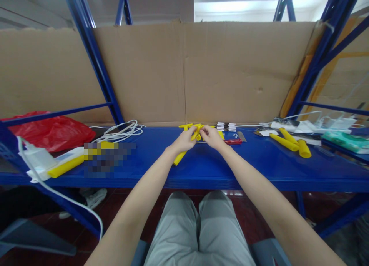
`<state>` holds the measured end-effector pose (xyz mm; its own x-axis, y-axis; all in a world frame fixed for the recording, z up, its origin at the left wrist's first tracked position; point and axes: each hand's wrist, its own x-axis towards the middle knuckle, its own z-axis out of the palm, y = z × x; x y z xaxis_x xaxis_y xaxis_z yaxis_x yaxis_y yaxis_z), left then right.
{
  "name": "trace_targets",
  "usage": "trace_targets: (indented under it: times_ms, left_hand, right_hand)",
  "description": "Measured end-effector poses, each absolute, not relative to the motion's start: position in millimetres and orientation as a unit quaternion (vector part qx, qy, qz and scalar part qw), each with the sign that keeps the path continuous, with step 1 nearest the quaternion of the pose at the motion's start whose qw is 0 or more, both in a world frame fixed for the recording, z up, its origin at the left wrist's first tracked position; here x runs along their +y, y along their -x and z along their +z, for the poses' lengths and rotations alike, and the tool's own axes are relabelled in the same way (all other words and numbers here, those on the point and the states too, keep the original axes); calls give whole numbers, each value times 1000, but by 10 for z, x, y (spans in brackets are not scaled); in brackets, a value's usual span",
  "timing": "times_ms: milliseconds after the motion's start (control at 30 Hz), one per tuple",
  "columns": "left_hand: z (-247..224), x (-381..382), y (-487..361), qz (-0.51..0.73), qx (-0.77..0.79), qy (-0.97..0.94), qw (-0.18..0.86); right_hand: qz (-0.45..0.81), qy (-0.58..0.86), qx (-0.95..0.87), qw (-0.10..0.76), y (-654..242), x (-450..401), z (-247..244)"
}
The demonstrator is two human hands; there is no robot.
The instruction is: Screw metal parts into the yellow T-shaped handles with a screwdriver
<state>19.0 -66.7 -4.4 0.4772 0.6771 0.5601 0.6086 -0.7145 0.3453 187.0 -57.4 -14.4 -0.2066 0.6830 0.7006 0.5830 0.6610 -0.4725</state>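
Observation:
Both of my hands meet over the far middle of the blue shelf. My left hand [185,139] is closed on a small yellow plastic piece [197,132], whose exact kind I cannot make out. The fingers of my right hand [212,137] pinch the same piece from the other side. Below my left hand a yellow tube-like handle [180,158] slants toward me; whether it joins the held piece is hidden. More yellow parts lie behind my fingers. Just right of my right hand lies a tool with a red handle [234,142], near a small stack of black-and-white pieces [226,127].
Yellow tubes [304,148] lie at the right beside white boxes and a green packet [344,142]. At the left are a coiled white cable [123,131], a red plastic bag [54,133] and a white power strip [67,155]. A cardboard wall [144,73] stands behind the shelf.

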Motion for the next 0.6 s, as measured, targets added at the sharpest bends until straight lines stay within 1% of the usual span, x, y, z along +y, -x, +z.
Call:
trace_targets:
  times_ms: [167, 267, 367, 467, 600]
  left_hand:
    - [-31, -691, -198, 338, 375, -862, 48]
    - [-21, -704, -208, 333, 379, -862, 51]
    - [-21, -704, -212, 334, 378, -862, 56]
    - [-25, -696, -207, 339, 370, -863, 58]
    - [-20, -696, -204, 346, 361, -864, 62]
  right_hand:
    - [224, 392, -732, 510, -1836, -542, -152]
    - [257, 386, -716, 522, -1836, -534, -149]
    - [234, 378, -726, 524, -1857, -533, -150]
    - [171, 371, -748, 523, -1892, -543, -142]
    - [89, 354, -792, 490, -1939, -581, -96]
